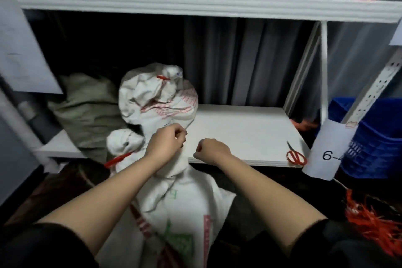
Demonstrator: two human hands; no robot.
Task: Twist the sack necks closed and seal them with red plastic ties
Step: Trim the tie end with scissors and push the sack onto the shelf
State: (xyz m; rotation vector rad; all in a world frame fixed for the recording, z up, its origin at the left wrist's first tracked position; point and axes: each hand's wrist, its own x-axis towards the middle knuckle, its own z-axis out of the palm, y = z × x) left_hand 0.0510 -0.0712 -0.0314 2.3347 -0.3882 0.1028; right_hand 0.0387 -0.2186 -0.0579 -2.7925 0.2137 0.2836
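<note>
Probably soft, crumpling woven sack (174,202): best taken at twisted neck (181,159), twelve o'clock, left hand (167,141) and right hand (212,150) fisted around it.

White metal shelving unit (208,4) with a bare white lower board (243,132), grey pleated curtain (239,59) hanging behind, blue plastic crate (374,137) at right, dark floor (245,213), dim indoor light, paper sheets (19,50) taped to uprights
</note>
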